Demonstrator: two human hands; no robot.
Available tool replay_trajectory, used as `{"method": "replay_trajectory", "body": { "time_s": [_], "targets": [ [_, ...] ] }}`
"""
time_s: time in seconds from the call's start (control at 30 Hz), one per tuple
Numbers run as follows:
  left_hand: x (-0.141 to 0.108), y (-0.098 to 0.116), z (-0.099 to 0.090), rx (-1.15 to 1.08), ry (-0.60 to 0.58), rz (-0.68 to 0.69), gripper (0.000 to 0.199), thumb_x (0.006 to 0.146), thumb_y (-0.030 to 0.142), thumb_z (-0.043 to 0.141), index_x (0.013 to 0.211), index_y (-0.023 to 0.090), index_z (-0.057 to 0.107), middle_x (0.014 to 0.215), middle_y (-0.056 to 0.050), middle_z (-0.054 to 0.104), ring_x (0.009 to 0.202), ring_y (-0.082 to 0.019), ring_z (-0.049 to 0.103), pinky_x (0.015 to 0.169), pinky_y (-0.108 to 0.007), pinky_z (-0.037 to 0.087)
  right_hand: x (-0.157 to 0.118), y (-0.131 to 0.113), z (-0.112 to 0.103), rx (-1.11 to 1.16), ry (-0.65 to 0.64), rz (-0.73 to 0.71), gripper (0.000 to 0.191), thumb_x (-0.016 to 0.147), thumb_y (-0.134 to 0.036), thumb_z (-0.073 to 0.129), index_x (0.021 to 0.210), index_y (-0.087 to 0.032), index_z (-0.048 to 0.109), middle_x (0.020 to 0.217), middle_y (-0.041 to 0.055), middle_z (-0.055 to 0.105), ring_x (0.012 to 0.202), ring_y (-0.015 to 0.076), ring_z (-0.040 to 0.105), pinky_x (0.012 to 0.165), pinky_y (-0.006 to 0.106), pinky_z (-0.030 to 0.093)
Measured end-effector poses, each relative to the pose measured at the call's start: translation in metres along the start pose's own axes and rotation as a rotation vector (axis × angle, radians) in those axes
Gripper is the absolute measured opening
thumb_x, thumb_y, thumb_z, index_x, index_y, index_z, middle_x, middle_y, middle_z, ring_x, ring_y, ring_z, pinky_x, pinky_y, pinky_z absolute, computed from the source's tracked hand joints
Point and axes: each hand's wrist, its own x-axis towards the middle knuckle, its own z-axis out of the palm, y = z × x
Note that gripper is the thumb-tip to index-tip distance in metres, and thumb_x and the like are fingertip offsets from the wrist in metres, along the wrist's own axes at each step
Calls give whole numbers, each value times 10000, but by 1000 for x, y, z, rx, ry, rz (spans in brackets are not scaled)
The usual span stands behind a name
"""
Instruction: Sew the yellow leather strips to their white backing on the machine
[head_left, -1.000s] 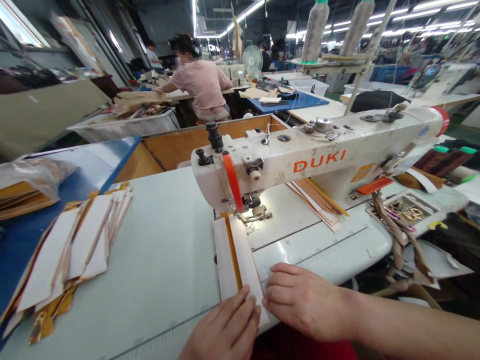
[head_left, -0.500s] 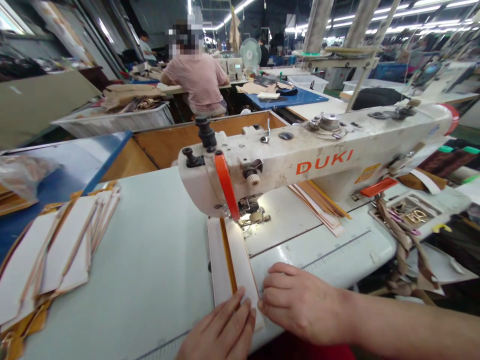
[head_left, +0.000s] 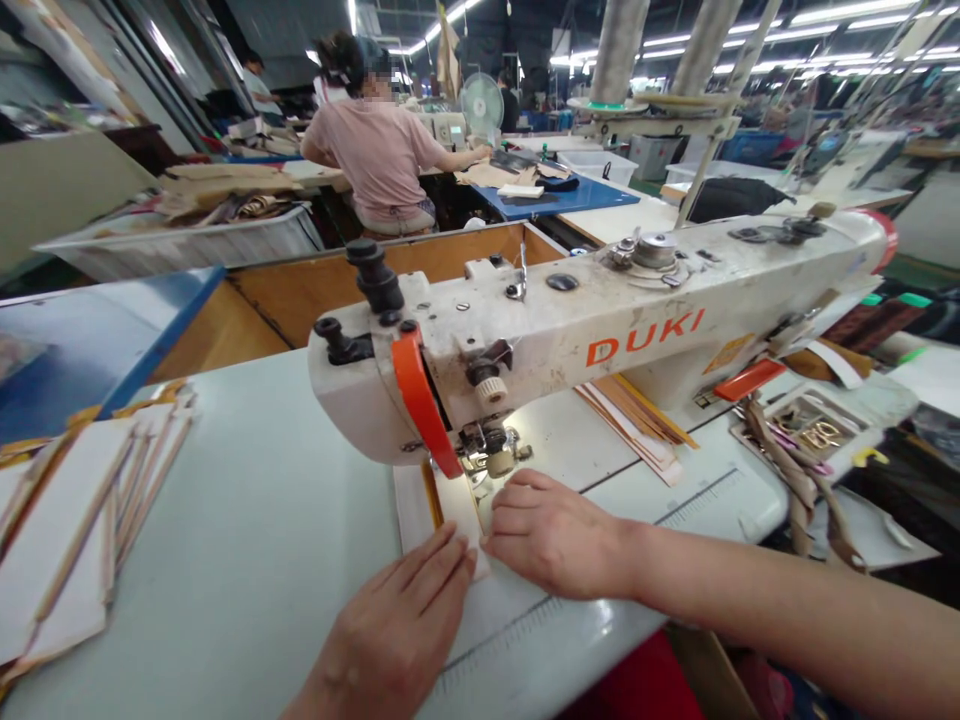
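A white strip with a gold-yellow stripe (head_left: 446,510) lies on the bed of a DUKI sewing machine (head_left: 570,340), and its far end reaches under the presser foot (head_left: 491,450). My left hand (head_left: 397,610) rests flat on the strip's near end. My right hand (head_left: 551,535) presses the strip's right edge, fingers together. The needle area is lit but partly hidden by the machine head.
A stack of similar white strips (head_left: 82,530) lies on the pale table (head_left: 285,500) to my left. Right of the machine are a metal-buckle tray (head_left: 817,435) and hanging tan straps (head_left: 799,480). A co-worker in a pink shirt (head_left: 375,140) works beyond a wooden partition (head_left: 315,290).
The strip has slid forward under the presser foot, with both hands moving along on it. The view has also tilted and shifted slightly.
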Motion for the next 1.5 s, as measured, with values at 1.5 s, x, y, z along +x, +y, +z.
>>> {"method": "replay_trajectory", "body": {
  "time_s": [1.5],
  "targets": [
    [-81, 61, -47, 180, -85, -184, 433, 884, 387, 546, 1223, 120, 582, 1174, -114, 685, 1126, -228, 611, 910, -300, 510, 0, -33, 9, -20, 252, 64, 227, 944, -170, 445, 860, -153, 655, 723, 45, 565, 733, 184, 476, 707, 308, 394]
  ]
}}
